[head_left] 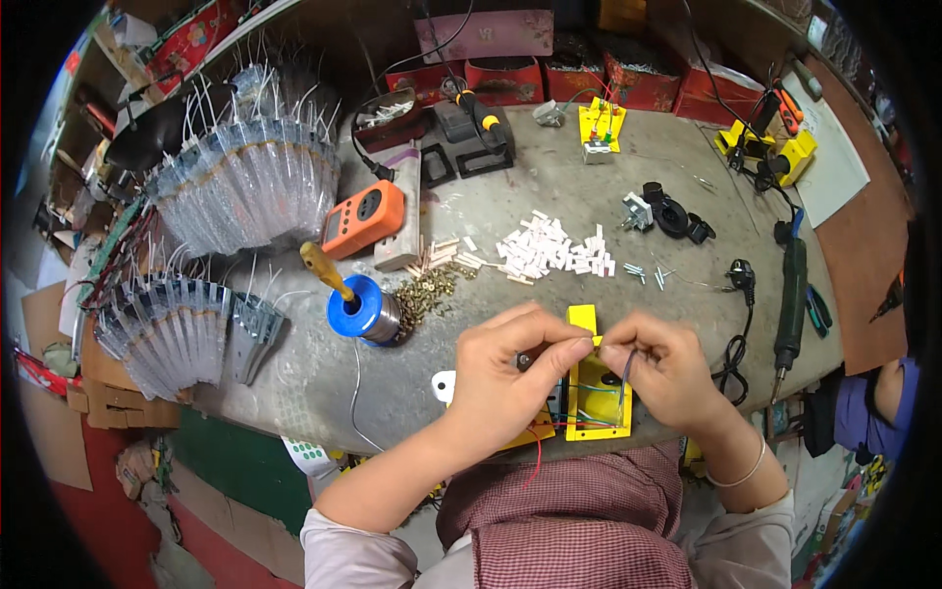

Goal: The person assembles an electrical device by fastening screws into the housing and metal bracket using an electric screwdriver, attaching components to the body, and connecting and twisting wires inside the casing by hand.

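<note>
At the bench's near edge stands an open yellow box (624,430) with green, red and dark wires running into it. My left hand (508,368) is over the box's left side, thumb and forefinger pinched at a small yellow bit (597,341). Facing it, my right hand (659,368) is also closed in a pinch, fingertips almost meeting the left's. A thin grey length (625,381), wire or slim tool, runs down from the right fingers into the box. Behind the fingertips shows a yellow flat piece (582,316). What each fingertip grips is mostly hidden.
White small blocks (549,245) and brass pieces (424,299) lie beyond my hands. A blue solder spool (355,312) stands left, near an orange meter (363,218). Bagged parts (245,187) line the far left. A dark-green soldering iron (791,304) lies right, beside a black plug (741,278).
</note>
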A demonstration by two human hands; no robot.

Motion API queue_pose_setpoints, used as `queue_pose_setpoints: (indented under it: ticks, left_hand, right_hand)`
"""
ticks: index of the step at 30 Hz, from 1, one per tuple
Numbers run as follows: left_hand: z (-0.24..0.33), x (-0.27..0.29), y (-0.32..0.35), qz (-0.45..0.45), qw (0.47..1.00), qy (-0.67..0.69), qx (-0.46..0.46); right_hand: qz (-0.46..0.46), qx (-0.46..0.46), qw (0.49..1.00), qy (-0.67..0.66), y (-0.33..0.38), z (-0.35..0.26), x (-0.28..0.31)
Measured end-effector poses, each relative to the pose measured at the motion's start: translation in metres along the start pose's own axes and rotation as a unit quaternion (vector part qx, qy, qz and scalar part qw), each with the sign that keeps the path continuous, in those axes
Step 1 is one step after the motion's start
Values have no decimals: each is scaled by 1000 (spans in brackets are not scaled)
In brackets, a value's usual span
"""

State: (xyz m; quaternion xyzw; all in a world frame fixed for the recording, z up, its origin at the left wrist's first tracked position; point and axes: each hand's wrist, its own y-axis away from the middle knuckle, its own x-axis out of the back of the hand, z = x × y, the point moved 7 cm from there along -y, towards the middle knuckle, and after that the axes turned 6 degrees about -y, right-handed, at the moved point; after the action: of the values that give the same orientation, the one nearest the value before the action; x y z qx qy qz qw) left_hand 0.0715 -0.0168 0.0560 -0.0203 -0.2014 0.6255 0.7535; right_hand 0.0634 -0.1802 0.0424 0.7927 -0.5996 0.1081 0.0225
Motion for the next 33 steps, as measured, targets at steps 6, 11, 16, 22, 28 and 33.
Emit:
queue_pose_setpoints:
  ticks: [6, 11, 16, 22, 28, 33]
  left_hand:
    - [5, 23, -25, 58, 995, -72, -40]
    - [-30, 59, -72, 24, 968, -248, -18]
    - [-58, 34, -79, -99, 884, -454, -58]
    - [-78, 18, -84, -149, 840, -514, -88]
    - [-61, 15, -79, -147, 805, -573, -46]
    - [-31, 18, -75, -72, 851, -496, -158]
  right_hand:
    - [58, 102, 991, 66, 1, -6, 1]
    - [102, -12, 989, -107, 4, 13, 10]
    - [106, -32, 979, -169, 1, 21, 11]
    - [155, 1, 969, -193, -1, 21, 16]
    - [143, 25, 970, -193, -3, 26, 12]
    - [156, 18, 967, -202, -6, 25, 8]
